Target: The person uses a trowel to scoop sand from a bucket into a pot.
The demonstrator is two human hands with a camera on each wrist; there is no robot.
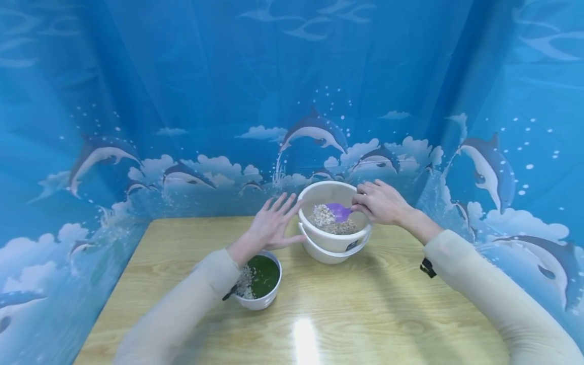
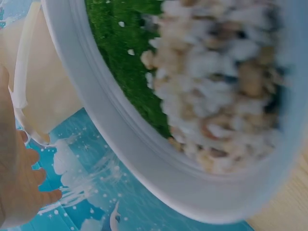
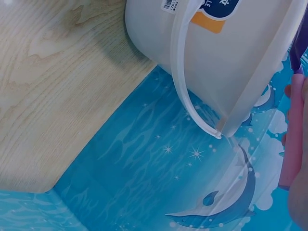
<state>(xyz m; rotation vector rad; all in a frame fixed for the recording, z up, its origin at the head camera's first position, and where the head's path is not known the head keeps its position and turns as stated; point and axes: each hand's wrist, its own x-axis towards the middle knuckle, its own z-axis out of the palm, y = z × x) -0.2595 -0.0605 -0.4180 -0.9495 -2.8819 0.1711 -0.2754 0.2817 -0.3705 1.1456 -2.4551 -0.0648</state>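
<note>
My left grip [image 1: 275,223] splays empty; right grip [image 1: 380,203] clasps one scoop [image 1: 338,212] at one bucket's [image 1: 323,241] rim, one bowl [image 1: 260,304] at eight o'clock.

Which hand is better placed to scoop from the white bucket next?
Probably the right hand: it grips the purple scoop by its pink handle, over the grainy mix in the white bucket. The left hand is spread beside the bucket and holds nothing.

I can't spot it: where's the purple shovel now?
In the head view, right of centre, the right hand holds the purple shovel over the open white bucket.
</note>
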